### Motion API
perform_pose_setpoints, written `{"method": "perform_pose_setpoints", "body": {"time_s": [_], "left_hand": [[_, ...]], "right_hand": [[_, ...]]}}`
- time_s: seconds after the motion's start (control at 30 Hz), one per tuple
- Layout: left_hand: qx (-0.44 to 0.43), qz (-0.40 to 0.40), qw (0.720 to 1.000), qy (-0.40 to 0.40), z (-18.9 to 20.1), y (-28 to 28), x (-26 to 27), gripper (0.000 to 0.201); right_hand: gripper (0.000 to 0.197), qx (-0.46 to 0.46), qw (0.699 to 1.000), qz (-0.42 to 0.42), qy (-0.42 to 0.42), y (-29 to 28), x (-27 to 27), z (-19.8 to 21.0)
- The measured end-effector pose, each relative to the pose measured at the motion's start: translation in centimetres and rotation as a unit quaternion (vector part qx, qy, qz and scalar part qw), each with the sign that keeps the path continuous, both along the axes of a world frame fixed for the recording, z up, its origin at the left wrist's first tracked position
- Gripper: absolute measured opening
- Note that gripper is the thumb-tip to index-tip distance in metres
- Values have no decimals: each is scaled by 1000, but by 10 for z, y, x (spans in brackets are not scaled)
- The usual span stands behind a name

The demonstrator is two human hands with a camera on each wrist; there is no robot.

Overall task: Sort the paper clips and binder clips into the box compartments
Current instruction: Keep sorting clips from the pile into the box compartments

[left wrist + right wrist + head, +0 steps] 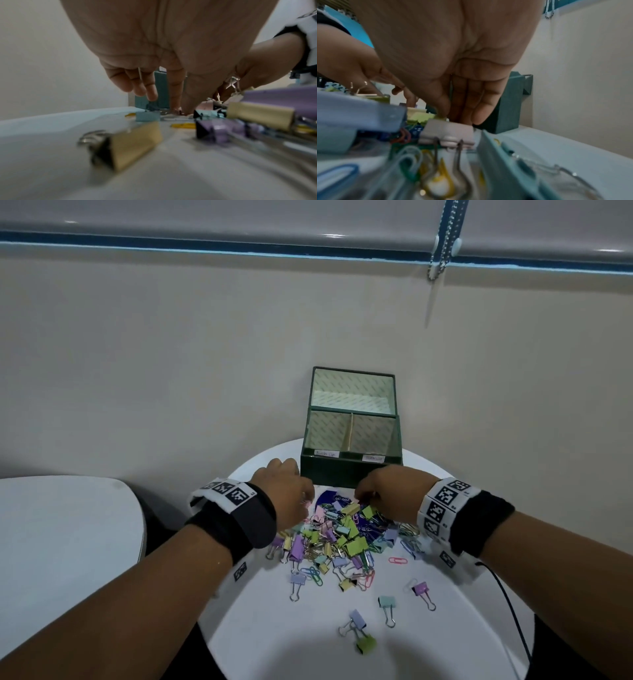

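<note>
Loose binder clips lie toward the near edge of the round white surface. Mid-surface sits the mixed pile of clips; the left hand and right hand reach into its far side, fingers together, whether pinching anything I cannot tell. The green box stands at the far edge, lid open

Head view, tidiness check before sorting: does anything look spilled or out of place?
Yes. Pastel binder clips and paper clips lie spilled in a mixed heap on the white round table; the dark green divided box looks empty.
</note>
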State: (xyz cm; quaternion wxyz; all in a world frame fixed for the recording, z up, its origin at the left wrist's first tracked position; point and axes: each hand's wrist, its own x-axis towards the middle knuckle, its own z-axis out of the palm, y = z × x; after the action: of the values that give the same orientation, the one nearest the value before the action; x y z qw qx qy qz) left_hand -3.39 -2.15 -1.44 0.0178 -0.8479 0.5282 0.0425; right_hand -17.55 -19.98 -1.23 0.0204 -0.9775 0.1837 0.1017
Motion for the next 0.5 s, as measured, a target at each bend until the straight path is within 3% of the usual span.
{"method": "perform_pose_setpoints", "body": {"time_s": [0.1,0.23,0.4,0.5], "left_hand": [[-16,24,1000,7,0,0,2,32],[-10,-15,1000,20,-1,0,3,37],[-35,-26,999,12,2,-1,-1,15],[-31,-43,999,2,1,-1,-3,12]], "right_hand": [[39,21,1000,2,-9,0,-1,1],[45,88,996,-5,-21,3,-9,5],[31,100,995,-2,-27,8,-18,10],[22,109,993,11,-34,12,-22,12]]}}
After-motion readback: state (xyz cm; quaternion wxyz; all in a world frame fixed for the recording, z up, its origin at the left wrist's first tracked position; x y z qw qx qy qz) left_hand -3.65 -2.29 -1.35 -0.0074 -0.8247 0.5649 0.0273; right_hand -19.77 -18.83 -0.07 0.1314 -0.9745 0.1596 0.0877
